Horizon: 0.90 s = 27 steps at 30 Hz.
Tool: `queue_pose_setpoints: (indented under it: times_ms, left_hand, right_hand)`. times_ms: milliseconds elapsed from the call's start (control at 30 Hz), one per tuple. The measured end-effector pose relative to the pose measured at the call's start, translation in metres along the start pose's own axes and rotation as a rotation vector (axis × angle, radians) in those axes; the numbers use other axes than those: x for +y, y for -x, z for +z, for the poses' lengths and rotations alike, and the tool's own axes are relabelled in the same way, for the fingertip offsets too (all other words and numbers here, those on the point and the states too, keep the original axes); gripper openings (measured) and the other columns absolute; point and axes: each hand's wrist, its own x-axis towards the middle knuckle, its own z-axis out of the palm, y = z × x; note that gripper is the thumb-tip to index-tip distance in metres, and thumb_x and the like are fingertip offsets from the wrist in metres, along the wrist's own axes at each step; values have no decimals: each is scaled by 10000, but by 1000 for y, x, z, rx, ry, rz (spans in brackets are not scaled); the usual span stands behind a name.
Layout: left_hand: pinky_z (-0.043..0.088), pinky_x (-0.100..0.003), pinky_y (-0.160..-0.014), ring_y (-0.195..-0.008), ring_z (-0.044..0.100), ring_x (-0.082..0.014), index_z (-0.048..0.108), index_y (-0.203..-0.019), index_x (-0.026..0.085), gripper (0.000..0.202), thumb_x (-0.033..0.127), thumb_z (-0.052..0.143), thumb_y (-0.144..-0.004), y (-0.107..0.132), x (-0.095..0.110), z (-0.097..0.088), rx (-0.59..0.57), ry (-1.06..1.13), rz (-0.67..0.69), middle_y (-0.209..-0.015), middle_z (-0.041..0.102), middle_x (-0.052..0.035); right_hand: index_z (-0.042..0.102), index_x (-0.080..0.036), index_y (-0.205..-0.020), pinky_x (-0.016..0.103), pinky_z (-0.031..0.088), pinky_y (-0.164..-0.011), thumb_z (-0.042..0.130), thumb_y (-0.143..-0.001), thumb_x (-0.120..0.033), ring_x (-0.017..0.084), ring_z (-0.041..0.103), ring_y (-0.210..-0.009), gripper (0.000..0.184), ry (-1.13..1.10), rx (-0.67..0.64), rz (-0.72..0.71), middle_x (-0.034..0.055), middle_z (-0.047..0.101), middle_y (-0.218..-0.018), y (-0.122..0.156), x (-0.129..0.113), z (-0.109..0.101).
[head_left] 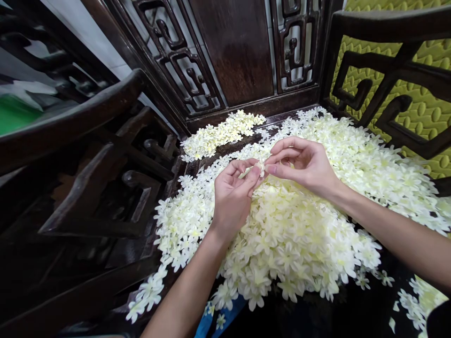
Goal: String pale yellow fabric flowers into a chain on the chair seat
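A big heap of pale yellow-white cloth flowers [299, 230] covers the seat of a dark carved wooden chair [225, 51]. Above the heap, my left hand [232, 192] and my right hand [303, 164] meet fingertip to fingertip. Both pinch one small flower [260, 166] between them, thumbs and forefingers closed on it. The flower is mostly hidden by the fingers. A smaller separate pile of flowers [221, 134] lies at the back left of the seat.
The chair's carved backrest and armrest [387, 70] close in the seat at the back and right. Another dark wooden chair [88, 155] stands to the left. A yellow quilted surface [426, 108] shows behind the right armrest. Loose flowers [412, 300] lie at the lower right.
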Motion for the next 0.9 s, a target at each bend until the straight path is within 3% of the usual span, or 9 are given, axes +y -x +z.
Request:
queue_pose_setpoints:
  times_ms: [233,633,900]
  left_hand:
    - [564,-273,-899,-874,636,-99,530,-789,178,233,182,761,-816,0,1,0,-6,3,-10,-1024,641,-27]
    - [572,-268,-879,-879,641,-98,546,-789,171,221,172,765,-818,0,1,0,0,34,0,-1032,650,-29]
    - [585,-237,-857,-819,616,-72,433,-735,182,319,154,732,-843,2,0,0,-21,59,-52,-919,594,-3]
  right_hand:
    - [688,-171,-955,364,598,-778,918,-660,-328,205,741,-807,406,11,-8,-1,66,787,-863,0,-1,0]
    - [695,-163,-937,355,587,-770,905,-669,-241,201,739,-799,349,3,12,11,71,793,-853,0,-1,0]
    - [663,-161,-907,254,542,-658,828,-633,-69,119,674,-648,333,-148,18,60,13,762,-750,-3,3,-1]
